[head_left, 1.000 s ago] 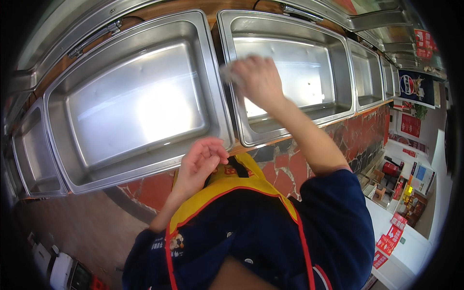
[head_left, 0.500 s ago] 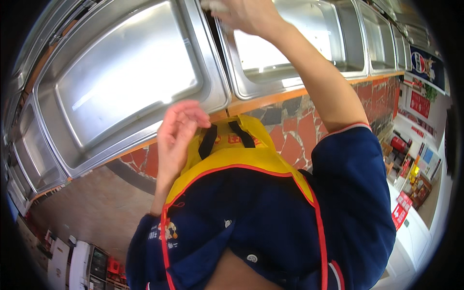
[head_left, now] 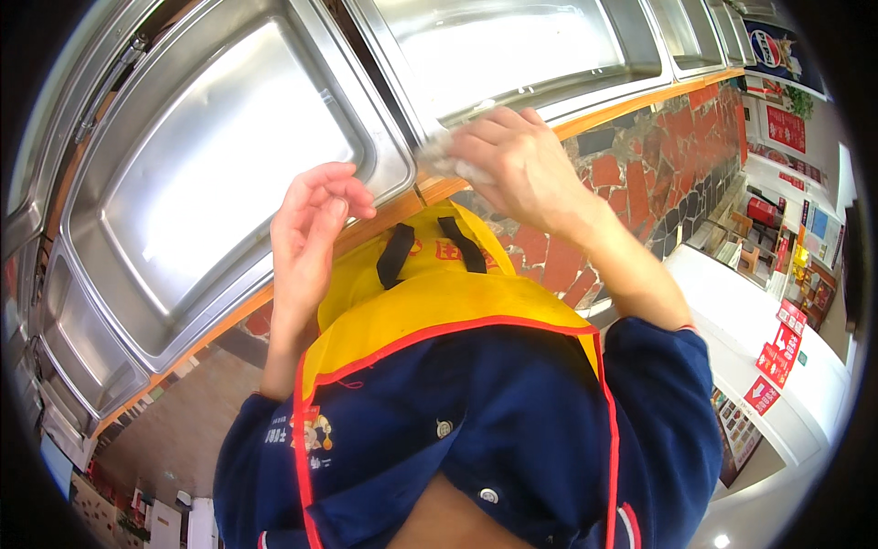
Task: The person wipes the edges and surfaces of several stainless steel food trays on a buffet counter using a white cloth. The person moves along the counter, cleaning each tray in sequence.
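Note:
A crumpled whitish cloth [head_left: 448, 154], blurred by motion, is bunched in my right hand [head_left: 523, 165]. That hand is closed on it at the front corner of the right-hand steel pan [head_left: 388, 55], above the counter's wooden edge [head_left: 658, 99]. Over the front rim of the large left steel pan [head_left: 119, 306] hovers my left hand [head_left: 306, 224], its fingers loosely bent and apart with nothing in them. Both pans are shallow, shiny and rectangular, with no food seen inside. A narrow dark gap separates them.
More steel pans [head_left: 677, 37] continue along the counter on both sides. My yellow apron [head_left: 439, 302] hangs close to the wooden edge. Below is a red and grey stone-patterned counter front [head_left: 631, 183]. A white counter [head_left: 732, 311] with red signs stands at the right.
My right hand has drawn back with the cloth from the far end of the gap to the near counter edge. My left hand has shifted slightly left. The view has tilted a little.

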Motion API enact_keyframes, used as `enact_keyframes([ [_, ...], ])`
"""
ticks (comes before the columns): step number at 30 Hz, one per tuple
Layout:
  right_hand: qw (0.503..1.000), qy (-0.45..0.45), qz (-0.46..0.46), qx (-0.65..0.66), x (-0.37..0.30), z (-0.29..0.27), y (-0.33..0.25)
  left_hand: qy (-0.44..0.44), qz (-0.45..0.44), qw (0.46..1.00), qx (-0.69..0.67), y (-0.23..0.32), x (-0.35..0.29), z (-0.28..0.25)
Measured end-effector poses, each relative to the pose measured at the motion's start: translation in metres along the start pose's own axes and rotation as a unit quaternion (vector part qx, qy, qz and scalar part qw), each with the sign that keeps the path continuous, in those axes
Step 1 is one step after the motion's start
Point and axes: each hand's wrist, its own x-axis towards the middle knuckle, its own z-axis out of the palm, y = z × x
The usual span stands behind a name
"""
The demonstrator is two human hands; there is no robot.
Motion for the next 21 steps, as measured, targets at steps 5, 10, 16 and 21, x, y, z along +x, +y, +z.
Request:
enact_keyframes([
  [5, 0.994, 0.042, 0.065, -0.079, -0.01, 0.034, -0.019, 0.013, -0.01, 0.991, 0.134, -0.013, 0.004, 0.016],
  [10, 0.947, -0.005, 0.206, -0.246, -0.049, 0.03, 0.028, -0.036, 0.226, 0.849, 0.477, -0.027, 0.027, 0.034],
  [16, 0.962, 0.049, 0.187, -0.193, -0.063, 0.028, 0.063, -0.062, 0.279, 0.764, 0.579, -0.044, 0.04, 0.037],
  [21, 0.989, 0.061, 0.118, -0.07, -0.031, 0.041, -0.016, -0.057, 0.286, 0.764, 0.576, -0.05, 0.042, 0.037],
])
